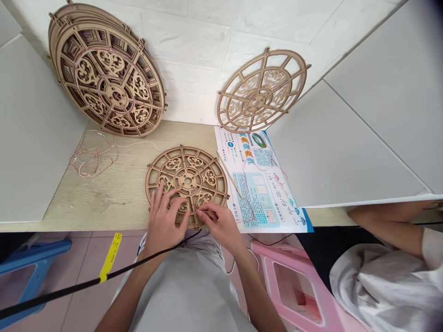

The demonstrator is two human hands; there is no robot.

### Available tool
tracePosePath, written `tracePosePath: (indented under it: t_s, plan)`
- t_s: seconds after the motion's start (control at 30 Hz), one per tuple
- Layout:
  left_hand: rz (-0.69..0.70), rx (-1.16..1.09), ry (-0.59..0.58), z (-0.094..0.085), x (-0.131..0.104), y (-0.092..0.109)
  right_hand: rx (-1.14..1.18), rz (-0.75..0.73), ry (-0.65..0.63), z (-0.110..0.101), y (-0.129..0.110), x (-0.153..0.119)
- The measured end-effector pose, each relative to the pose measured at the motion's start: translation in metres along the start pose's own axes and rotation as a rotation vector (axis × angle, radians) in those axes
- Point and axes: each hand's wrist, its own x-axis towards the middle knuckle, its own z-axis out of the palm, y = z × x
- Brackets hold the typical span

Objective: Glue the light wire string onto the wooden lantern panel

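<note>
While the left hand (166, 221) spreads over the lower left of the flat openwork disc (188, 181), its fingers resting on the rim and scrollwork, the right hand (221, 226) pinches something thin at the disc's lower edge; in the head view it looks like thread between thumb and forefinger, though it is too small to be sure; the left thumb and fingers are parted, and whether they grasp anything I cannot tell.

The disc lies on the pale wooden table (131, 184), near its front edge; just right of it, a slim stick (230, 175) lies slanted on a printed sheet (259, 184), with a loose reddish thread (246, 184) curling across the print; left of the disc sits a tangle of pink and white thread (95, 159); behind, a stack of similar discs (114, 87) leans against the white wall (194, 37) at left, and another upright disc (258, 102) leans at right; beyond the right-hand grey panel (346, 138), another person's arm (387, 221) shows.
</note>
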Motion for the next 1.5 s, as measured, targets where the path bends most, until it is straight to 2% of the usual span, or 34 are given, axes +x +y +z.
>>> tracePosePath:
  t_s: [0.2,0.63,0.93,1.13,1.3,1.5]
  plan:
    - [-0.059,-0.024,-0.096,0.003,0.000,0.002,0.009,0.017,0.021,0.002,0.002,0.000]
    - [-0.125,-0.034,-0.123,0.004,0.004,0.008,-0.083,-0.053,0.102,0.005,0.002,-0.002]
    - [-0.218,-0.084,-0.211,-0.001,0.010,0.013,-0.113,-0.066,0.121,0.009,0.000,-0.004]
    - [-0.251,-0.127,-0.263,-0.005,0.014,0.014,-0.145,-0.047,0.218,0.018,0.005,-0.007]
    - [-0.249,-0.131,-0.248,-0.005,0.013,0.013,-0.190,-0.117,0.362,0.032,0.016,-0.010]
    - [-0.276,-0.145,-0.287,-0.007,0.015,0.014,-0.190,-0.107,0.364,0.032,0.017,-0.013]
